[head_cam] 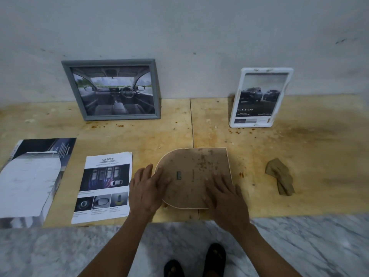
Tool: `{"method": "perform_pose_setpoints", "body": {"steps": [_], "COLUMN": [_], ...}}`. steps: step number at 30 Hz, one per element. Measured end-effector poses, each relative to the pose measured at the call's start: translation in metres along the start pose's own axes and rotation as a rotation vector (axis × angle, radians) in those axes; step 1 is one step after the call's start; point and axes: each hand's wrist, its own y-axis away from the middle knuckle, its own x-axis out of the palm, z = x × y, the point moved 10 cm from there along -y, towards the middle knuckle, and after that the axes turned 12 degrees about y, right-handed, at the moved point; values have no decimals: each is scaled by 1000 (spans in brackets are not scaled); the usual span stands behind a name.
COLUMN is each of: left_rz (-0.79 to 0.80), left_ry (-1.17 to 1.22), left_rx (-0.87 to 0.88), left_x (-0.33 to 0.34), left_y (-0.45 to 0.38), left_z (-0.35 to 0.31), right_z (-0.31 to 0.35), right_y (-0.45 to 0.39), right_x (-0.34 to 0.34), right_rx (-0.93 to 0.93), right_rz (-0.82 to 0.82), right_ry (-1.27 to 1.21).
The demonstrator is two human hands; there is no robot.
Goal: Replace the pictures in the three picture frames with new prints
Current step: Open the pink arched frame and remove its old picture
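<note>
Stained plywood board (179, 124) laid on a marble floor against a grey wall. 2 frames lean on the wall: grey frame (111, 89) with a car-interior print, white frame (260, 97) with a truck print. Loose prints lie flat at left: large brochure (34, 176), safety sheet (102, 186). Third frame (192, 176), arch-shaped, lies face down in front, its backing board and small hanger clip up; likely light, stiff and possibly glazed, so best held by its edges. Left hand (146, 189) and right hand (224, 198) rest on the backing, fingers spread flat, gripping nothing. Crumpled cloth (280, 176) lies apart, right.
</note>
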Motion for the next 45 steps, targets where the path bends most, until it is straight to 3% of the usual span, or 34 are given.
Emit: {"method": "perform_pose_setpoints", "body": {"steps": [3, 6, 16, 21, 24, 28, 30, 33, 35, 38, 41, 43, 45], "left_rz": [-72, -21, -76, -51, -90, -153, -146, -120, -121, -132, -152, -145, -62], "left_ry": [66, 44, 293, 586, 873, 986, 1006, 1011, 1060, 1260, 1417, 1341, 1183], "left_rx": [-16, -56, -347, -564, -588, -674, -714, -687, -680, -682, -610, -557, -534], "left_x": [-8, -8, -13, -8, -15, -35, -50, -74, -92, -113, -128, -131, -121], "left_y": [4, 6, 18, 18, 21, 20, 17, 6, 3, 0, -5, -5, 1], "left_z": [-3, -10, -7, -4, -14, -18, -26, -42, -55, -72, -75, -66, -58], "right_z": [-1, -3, -7, -3, -4, 0, 9, 20, 25, 25, 10, -6, -28], "right_y": [-3, -5, -8, -7, -6, 3, 12, 31, 39, 31, 14, 6, -4], "right_x": [6, 7, 1, -7, -12, -19, -41, -91, -118, -145, -174, -194, -190], "right_rx": [-26, -35, 9, -9, -35, -140, -194, -229, -225, -195, -92, 5, 148], "right_rz": [40, 53, 10, -44, 36, 213, 65, -352, -506, -509, -450, -466, -368], "right_ry": [-37, -40, -150, -169, -223, -88, 19, 33, 27, -5, -196, -357, -630]}}
